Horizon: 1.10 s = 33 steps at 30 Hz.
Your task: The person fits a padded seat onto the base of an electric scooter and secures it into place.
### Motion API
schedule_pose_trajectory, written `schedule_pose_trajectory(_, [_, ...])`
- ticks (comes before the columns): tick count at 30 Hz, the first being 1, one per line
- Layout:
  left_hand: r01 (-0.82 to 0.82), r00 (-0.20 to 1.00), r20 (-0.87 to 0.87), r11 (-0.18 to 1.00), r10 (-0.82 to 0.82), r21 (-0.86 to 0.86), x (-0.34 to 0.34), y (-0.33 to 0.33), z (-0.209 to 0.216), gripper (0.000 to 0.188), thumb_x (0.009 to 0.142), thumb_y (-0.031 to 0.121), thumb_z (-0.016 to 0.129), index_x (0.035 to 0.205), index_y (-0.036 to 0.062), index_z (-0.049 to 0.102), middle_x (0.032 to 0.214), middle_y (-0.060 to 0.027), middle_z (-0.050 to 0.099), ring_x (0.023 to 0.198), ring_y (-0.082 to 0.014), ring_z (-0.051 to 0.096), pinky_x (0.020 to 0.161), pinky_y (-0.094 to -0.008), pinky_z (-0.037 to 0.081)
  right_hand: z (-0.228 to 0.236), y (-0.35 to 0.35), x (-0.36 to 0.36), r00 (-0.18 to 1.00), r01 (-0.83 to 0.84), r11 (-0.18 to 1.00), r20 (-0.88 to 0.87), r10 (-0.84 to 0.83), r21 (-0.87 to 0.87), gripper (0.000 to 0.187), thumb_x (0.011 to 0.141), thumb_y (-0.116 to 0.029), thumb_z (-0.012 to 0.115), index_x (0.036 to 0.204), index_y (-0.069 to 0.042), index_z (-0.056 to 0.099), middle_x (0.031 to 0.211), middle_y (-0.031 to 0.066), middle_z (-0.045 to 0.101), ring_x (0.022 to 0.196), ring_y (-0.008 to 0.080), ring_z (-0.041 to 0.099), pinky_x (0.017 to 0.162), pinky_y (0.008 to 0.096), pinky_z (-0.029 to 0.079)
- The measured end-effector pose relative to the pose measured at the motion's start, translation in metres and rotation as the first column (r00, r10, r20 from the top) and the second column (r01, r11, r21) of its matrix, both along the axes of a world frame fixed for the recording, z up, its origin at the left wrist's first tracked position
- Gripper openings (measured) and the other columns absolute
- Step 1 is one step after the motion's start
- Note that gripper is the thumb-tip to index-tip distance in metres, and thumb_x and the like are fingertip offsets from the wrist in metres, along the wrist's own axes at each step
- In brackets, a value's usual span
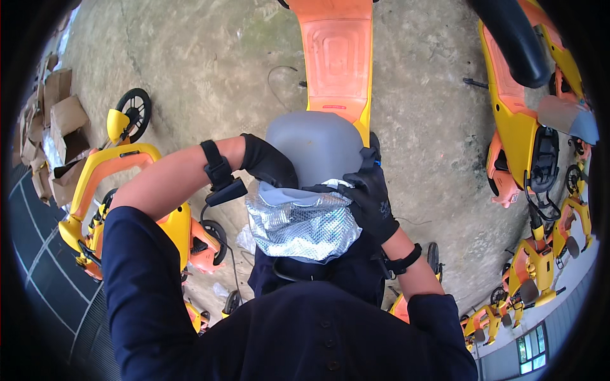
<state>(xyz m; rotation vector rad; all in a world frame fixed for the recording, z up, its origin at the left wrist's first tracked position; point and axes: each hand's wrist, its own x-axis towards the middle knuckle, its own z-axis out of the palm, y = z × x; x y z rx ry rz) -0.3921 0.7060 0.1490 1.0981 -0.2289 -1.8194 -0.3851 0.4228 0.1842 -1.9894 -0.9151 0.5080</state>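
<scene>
My left hand [270,162], in a black glove, reaches down at the front of a grey scooter seat [314,143]. Its fingers disappear behind the upper edge of a crumpled silver bubble-foil cover [305,228] with a grey cloth-like rim, so their grip is hidden. On the other side, my black-gloved right hand [373,202] is closed on the cover's right upper edge. The foil bulges toward my body, just below the seat. Ahead of the seat stretches an orange and yellow scooter footboard [337,57].
Yellow and orange scooters stand at the left [136,152] and along the right [518,146]. Cardboard boxes [68,124] are heaped at the far left. A black tube-like part [518,44] juts in at the top right. Thin cable lies on the concrete floor [210,76].
</scene>
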Motion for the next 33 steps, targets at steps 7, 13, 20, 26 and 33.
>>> schedule_pose_trajectory(7, [-0.252,0.967,0.018,0.957,0.252,0.141,0.002,-0.001,0.040,0.020,0.082,0.025,0.055,0.085,0.0060,0.059,0.071,0.0027,0.051,0.064,-0.0065,0.045,0.057,-0.0240,0.039,-0.002,-0.002,0.001,1.000,0.007,1.000,-0.020,-0.007,0.004,0.045,0.059,0.002,0.058,0.101,-0.013,0.061,0.102,0.0083,0.054,0.091,0.0271,0.052,0.076,0.0352,0.043])
schedule_pose_trajectory(13, [-0.359,0.932,0.114,0.918,0.343,0.168,0.009,0.027,0.021,0.032,0.078,0.039,0.063,0.068,0.0099,0.052,0.060,0.0065,0.043,0.056,-0.0051,0.040,0.051,-0.0213,0.035,-0.001,0.002,0.002,0.999,-0.003,1.000,-0.043,0.003,-0.002,0.046,0.059,0.001,0.059,0.102,-0.013,0.061,0.100,0.0092,0.054,0.090,0.0275,0.052,0.076,0.0352,0.044])
schedule_pose_trajectory(20, [-0.621,0.666,0.622,0.768,0.413,0.155,0.027,0.018,0.017,0.035,0.076,0.034,0.066,0.070,0.0036,0.050,0.062,-0.0029,0.047,0.062,-0.0092,0.041,0.056,-0.0280,0.039,0.004,0.000,0.013,0.988,-0.086,0.995,-0.131,0.080,-0.042,0.052,0.062,-0.003,0.063,0.113,-0.010,0.055,0.101,0.0098,0.054,0.094,0.0264,0.052,0.080,0.0353,0.043])
schedule_pose_trajectory(26, [-0.795,0.482,0.775,0.577,0.409,0.190,0.021,0.009,0.019,0.032,0.077,0.029,0.066,0.072,0.0047,0.046,0.060,-0.0012,0.040,0.058,-0.0104,0.037,0.054,-0.0277,0.037,0.009,0.014,0.076,0.474,-0.124,0.992,-0.878,0.066,0.008,0.064,0.075,-0.011,0.064,0.130,-0.005,0.033,0.118,0.0100,0.048,0.112,0.0177,0.045,0.088,0.0305,0.040])
schedule_pose_trajectory(33, [-0.795,0.502,0.783,0.553,0.368,0.249,0.024,0.009,0.021,0.038,0.076,0.038,0.063,0.087,0.0026,0.054,0.078,-0.0162,0.059,0.073,-0.0287,0.057,0.066,-0.0357,0.044,-0.006,0.080,0.062,0.960,0.015,0.887,-0.242,-0.143,-0.462,0.058,0.069,-0.028,0.067,0.116,-0.001,0.044,0.091,0.0174,0.054,0.078,0.0288,0.056,0.071,0.0359,0.046])
